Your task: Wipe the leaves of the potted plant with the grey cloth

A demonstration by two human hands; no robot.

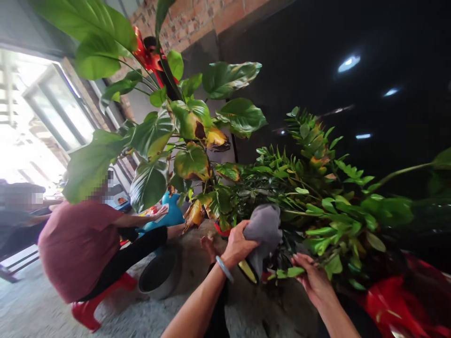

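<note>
Low among foliage, right hand, nearer one, pinches leafy sprig lying crosswise, leafy end leftward; left hand, fingers curled round grey cloth, sits up-left of sprig; beyond, person on red stool.

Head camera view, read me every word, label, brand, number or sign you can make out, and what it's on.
None can be read.
The grey cloth in the left hand shows no lettering.
The red ribbon on the tall plant shows none I can make out.
Small colourful items by the blue object are too small and blurred to tell.
</note>
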